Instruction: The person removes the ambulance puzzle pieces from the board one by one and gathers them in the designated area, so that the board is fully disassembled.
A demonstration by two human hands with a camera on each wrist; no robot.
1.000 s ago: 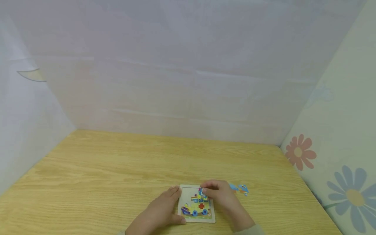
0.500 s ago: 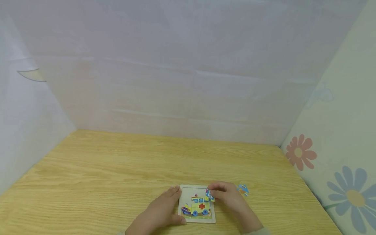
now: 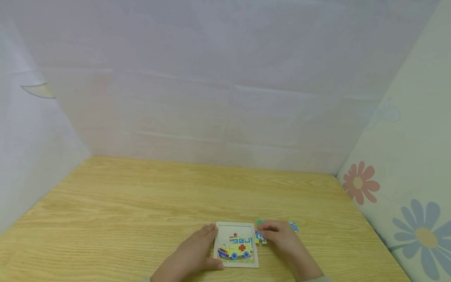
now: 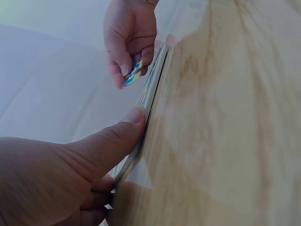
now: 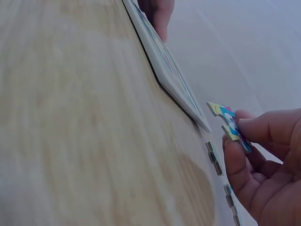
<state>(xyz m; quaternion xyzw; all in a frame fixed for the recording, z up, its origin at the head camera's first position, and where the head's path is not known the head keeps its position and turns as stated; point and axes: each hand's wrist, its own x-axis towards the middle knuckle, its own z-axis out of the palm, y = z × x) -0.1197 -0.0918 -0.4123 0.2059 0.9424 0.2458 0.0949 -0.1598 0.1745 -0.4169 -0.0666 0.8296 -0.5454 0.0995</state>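
Observation:
A square puzzle tray (image 3: 237, 264) lies on the table, with a yellow ambulance picture in its lower part and bare backing above. My left hand (image 3: 195, 248) grips the tray's left side, thumb at the near corner and fingers toward the far one. In the left wrist view, the thumb (image 4: 115, 139) presses on the tray's edge. Just off the tray's right side, my right hand (image 3: 283, 237) pinches a puzzle piece (image 5: 229, 121) between thumb and fingers. The piece is blue, yellow and white, held tilted above the table in the right wrist view.
Loose puzzle pieces lie right of the tray, partly hidden by my right hand: a blue and green piece (image 3: 260, 222) and another blue piece (image 3: 294, 226). The wooden table (image 3: 141, 203) is bounded by a pale back wall (image 3: 218, 117) and a flower-printed right wall (image 3: 391, 176).
My right hand has carried the pinched puzzle piece rightward, from above the tray to beside its right edge. The ambulance's roof now shows uncovered. My left hand has stayed put.

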